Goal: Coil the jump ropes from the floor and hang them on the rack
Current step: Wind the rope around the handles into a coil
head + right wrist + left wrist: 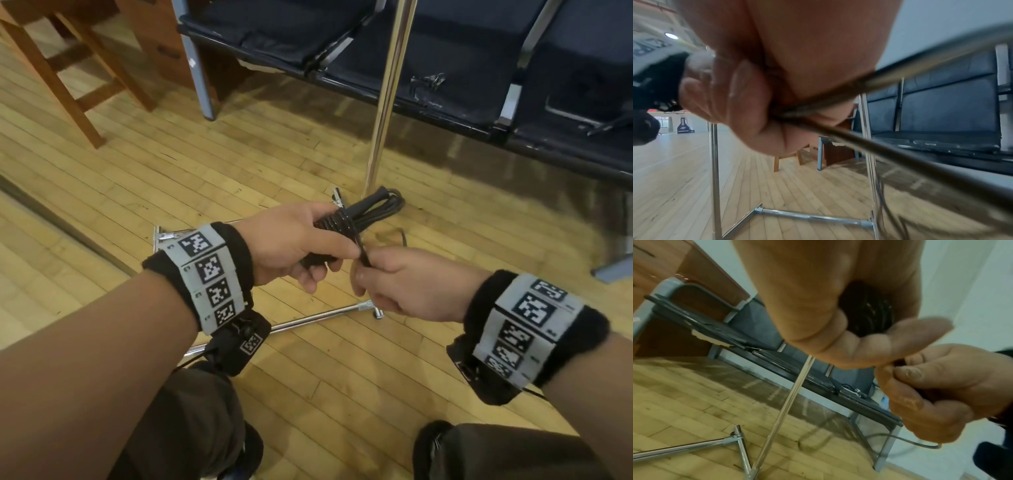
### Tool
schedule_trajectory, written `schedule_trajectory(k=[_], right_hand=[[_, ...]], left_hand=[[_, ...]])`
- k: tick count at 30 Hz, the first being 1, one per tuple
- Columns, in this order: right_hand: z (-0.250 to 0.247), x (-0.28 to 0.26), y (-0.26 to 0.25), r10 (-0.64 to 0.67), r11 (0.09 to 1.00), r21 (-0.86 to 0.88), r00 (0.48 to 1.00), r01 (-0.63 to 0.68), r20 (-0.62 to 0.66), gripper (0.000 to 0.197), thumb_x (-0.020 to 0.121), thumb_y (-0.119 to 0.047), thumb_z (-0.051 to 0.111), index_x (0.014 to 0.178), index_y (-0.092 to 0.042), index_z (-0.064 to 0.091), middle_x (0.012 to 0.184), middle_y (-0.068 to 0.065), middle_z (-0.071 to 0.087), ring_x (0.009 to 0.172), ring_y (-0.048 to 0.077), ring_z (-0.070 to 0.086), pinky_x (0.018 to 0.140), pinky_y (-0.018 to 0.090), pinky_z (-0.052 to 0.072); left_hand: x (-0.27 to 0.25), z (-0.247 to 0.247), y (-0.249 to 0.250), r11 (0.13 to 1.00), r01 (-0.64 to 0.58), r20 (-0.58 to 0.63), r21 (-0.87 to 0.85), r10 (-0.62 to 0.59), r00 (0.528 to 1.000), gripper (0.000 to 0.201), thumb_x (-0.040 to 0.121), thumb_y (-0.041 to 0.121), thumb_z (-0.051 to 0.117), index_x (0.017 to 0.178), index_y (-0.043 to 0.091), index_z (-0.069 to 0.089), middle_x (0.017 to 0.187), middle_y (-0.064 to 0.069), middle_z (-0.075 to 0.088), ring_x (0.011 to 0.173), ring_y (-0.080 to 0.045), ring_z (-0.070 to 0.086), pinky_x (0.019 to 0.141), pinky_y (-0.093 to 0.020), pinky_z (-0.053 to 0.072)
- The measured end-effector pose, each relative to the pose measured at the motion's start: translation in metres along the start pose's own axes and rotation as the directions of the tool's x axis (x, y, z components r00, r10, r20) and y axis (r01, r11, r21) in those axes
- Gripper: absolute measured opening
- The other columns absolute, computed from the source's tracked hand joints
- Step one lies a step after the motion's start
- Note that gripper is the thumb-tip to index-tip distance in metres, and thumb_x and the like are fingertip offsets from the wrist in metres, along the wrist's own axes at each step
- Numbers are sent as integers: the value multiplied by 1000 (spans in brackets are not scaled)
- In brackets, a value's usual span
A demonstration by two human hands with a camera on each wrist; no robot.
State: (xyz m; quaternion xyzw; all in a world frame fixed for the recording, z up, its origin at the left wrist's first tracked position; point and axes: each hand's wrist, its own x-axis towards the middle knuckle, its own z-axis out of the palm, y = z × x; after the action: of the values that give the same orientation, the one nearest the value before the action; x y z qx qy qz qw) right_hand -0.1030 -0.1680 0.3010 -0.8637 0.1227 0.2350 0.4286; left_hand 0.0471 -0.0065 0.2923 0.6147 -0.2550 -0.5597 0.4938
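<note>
Coils of the black jump rope [359, 214] are clenched in the left hand [294, 246]; its tail is pinched by the right hand [404, 287]. Slackened tension could unwind the wraps before the rack [387, 99] is reached.

The head view looks steeply down on both hands over the wooden floor [308, 359]. Each wrist view looks along its palm from very near; all three share the chrome rack [388, 96] [781, 410] [813, 216].

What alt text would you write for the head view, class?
Two hands hold a coiled black jump rope above a wooden floor: the left hand grips the bundle, the right hand pinches its end. A chrome rack stands behind.
</note>
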Motion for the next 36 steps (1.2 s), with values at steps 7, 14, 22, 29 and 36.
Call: schedule_trajectory(k=[7, 14, 22, 29, 36], right_hand=[[-6, 9, 22, 47, 989, -143, 991, -28, 128, 18, 105, -36, 51, 99, -27, 65, 82, -3, 67, 66, 5, 60, 68, 27, 55], [-23, 19, -5, -16, 840, -541, 994, -47, -112, 23, 92, -48, 70, 79, -29, 68, 74, -6, 65, 69, 10, 60, 66, 30, 55], [-19, -8, -44, -169, 881, -468, 969, 66, -181, 34, 105, -41, 44, 83, -23, 63, 72, -3, 60, 64, 13, 56, 57, 32, 47], [3, -11, -13, -26, 986, -163, 1000, 26, 2, 27, 108, -39, 43, 102, -21, 62, 79, -2, 60, 70, 9, 57, 66, 29, 52], [-5, -5, 23, 130, 991, -64, 972, -120, 198, 31, 106, -38, 47, 106, -12, 63, 72, 2, 55, 58, 13, 47, 53, 26, 43]], left_hand=[[-1, 27, 3, 941, -7, 201, 337, -65, 977, 24, 97, 39, 73, 103, 16, 70, 72, -10, 70, 53, -21, 64, 51, -29, 55], [8, 62, -26, 434, 154, 37, 888, -401, 915, 29, 96, 52, 67, 101, 24, 73, 79, 2, 80, 66, -14, 77, 64, -25, 63], [21, 1, -23, 901, 332, -431, 280, -190, 882, 14, 101, 33, 69, 109, 22, 63, 93, -11, 76, 68, -23, 79, 58, -34, 64], [8, -20, -12, 989, 144, 39, -32, -142, 989, 25, 94, 8, 75, 112, 16, 60, 85, -10, 69, 67, -24, 68, 60, -40, 64], [0, 19, 4, 961, 74, 286, 265, -151, 946, 28, 93, 51, 72, 91, 24, 68, 72, -8, 63, 50, -18, 52, 42, -24, 43]])
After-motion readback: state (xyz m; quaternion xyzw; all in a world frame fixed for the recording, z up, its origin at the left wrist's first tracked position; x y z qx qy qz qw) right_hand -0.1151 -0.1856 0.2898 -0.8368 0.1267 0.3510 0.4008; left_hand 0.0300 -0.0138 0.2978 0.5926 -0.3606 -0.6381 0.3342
